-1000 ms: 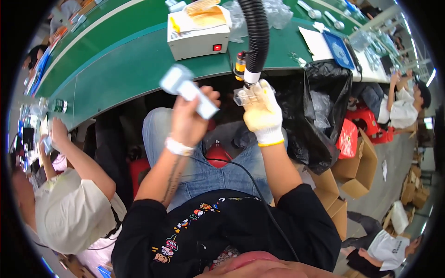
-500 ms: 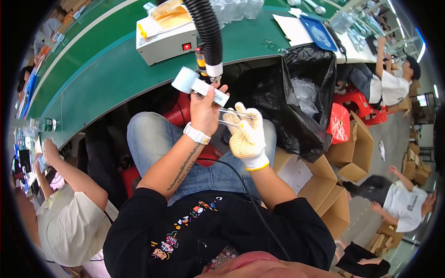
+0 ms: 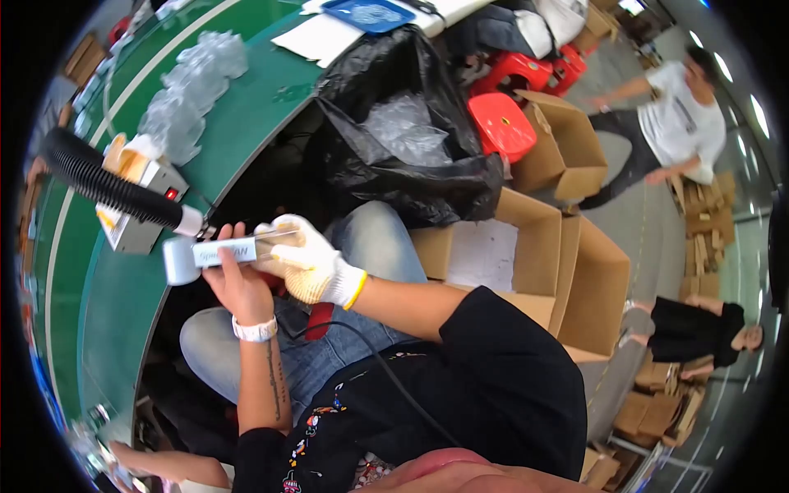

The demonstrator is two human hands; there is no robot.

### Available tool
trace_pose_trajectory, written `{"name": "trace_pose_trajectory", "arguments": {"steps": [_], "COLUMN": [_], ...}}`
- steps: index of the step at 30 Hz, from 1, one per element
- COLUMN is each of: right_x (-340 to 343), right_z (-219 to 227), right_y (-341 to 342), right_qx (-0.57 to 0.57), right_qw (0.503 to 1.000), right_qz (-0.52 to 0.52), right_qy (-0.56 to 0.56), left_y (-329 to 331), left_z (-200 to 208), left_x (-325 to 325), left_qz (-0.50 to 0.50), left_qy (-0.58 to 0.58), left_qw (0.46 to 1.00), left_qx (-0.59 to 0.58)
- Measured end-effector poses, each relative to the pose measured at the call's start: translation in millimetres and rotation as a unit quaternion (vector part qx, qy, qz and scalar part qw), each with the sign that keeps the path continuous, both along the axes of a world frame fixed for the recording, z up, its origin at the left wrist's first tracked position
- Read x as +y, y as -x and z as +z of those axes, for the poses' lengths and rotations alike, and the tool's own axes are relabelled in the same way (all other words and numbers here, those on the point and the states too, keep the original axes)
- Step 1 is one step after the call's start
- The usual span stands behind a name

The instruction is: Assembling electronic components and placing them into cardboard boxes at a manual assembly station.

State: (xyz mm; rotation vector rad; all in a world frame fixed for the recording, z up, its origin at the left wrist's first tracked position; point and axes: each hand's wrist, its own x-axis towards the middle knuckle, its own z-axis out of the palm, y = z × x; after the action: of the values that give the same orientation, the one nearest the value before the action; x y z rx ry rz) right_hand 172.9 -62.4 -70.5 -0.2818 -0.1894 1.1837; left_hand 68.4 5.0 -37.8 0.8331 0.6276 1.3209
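Note:
My left hand (image 3: 237, 283), bare with a white watch at the wrist, is closed round a pale blue handheld fan (image 3: 220, 251). The fan has a wide round head at its left end and a straight, light-coloured handle. On my right hand (image 3: 308, 267) is a white knitted glove with yellow dots and a yellow cuff. Its fingers pinch a clear plastic sleeve (image 3: 278, 237), close to the handle's right end. Gloved fingers cover that end, so I cannot tell whether the sleeve is round it. Just above the fan hangs the pale nozzle of a black corrugated hose (image 3: 123, 185).
A white box with a red switch (image 3: 170, 194) and clear plastic covers (image 3: 193, 94) stand on the green bench (image 3: 271, 57). A black bag (image 3: 362, 82) holds clear plastic. Cardboard boxes (image 3: 596, 279) and a red stool (image 3: 500, 127) are to the right; people stand beyond.
My view has swung right, so bench and hose sit further left. The fan now lies nearly level, and the gloved hand with the clear sleeve has come up against its handle end.

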Motion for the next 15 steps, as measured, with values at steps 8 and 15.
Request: {"name": "trace_pose_trajectory", "arguments": {"steps": [8,15], "right_x": [-10,-4], "right_z": [-16,20], "right_y": [10,21], "right_qx": [0.176,-0.05], "right_qw": [0.963,0.923], "right_qz": [0.198,0.374], "right_qy": [-0.049,0.074], "left_y": [50,91], "left_z": [-2,9], "left_x": [-29,-1], "left_qz": [0.013,0.094], "left_qy": [-0.206,-0.138], "left_qw": [0.964,0.948], "left_qx": [0.166,0.271]}}
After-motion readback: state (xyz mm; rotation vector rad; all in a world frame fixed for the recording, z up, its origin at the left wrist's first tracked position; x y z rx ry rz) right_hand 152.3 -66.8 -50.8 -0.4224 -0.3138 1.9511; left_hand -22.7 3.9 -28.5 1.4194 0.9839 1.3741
